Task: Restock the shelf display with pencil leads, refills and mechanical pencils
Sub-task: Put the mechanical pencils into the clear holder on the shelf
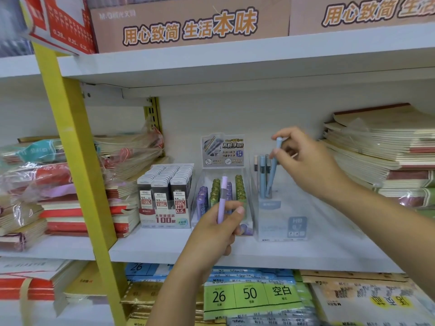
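Note:
My left hand (219, 225) grips a purple mechanical pencil (222, 196), held upright in front of a clear display box of purple and green lead tubes (222, 196). My right hand (303, 161) pinches the top of a blue mechanical pencil (273, 169), whose tip rests in the pale blue pencil stand (269, 198) among a few other upright pencils. That stand sits inside a clear display case (282, 228) marked HB 0.7. Left of the tubes stands a box of dark 0.5 HB lead cases (166, 196).
The white shelf (164, 245) carries stacked notebooks in plastic at the left (61, 191) and cream notebooks at the right (381, 156). A yellow upright (77, 161) crosses the left side. Loose-leaf paper packs (249, 295) fill the lower shelf; cardboard boxes (188, 24) sit above.

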A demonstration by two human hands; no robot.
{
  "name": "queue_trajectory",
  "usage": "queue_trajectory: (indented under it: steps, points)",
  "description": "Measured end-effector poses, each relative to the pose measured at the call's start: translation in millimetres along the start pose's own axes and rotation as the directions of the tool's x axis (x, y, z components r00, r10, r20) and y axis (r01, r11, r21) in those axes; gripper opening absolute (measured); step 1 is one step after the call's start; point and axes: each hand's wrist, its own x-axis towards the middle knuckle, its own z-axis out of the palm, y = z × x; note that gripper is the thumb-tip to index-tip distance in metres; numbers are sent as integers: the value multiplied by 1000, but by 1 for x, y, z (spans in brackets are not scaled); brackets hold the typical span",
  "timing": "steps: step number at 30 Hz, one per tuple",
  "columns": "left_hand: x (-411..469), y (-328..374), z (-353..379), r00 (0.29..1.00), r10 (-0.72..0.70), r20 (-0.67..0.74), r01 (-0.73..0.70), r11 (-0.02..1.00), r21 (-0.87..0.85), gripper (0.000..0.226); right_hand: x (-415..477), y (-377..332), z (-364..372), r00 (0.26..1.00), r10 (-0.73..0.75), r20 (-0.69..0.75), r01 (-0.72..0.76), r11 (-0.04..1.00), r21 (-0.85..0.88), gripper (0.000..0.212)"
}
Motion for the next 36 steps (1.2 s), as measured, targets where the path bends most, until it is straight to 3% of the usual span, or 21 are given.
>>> queue_trajectory:
  steps: [6,20,24,31,36]
  points:
    - [2,-1,1,999,4,-44,-3,1000,23,9,-4,16,13,993,13,119,-5,998,-63,20]
    - [0,3,3,999,22,-50,-18,997,71,15,8,13,17,995,40,91,-34,998,-61,23]
    - [0,6,4,999,7,-43,-7,1000,-3,18,9,12,19,995,50,88,-45,998,-53,29]
    - [-1,4,4,994,85,-61,-78,990,114,23,12,10,22,996,89,24,-89,996,-5,16]
    - [-1,6,4,985,148,-92,-137,984,114,26,10,12,25,980,151,132,-136,983,-121,17]
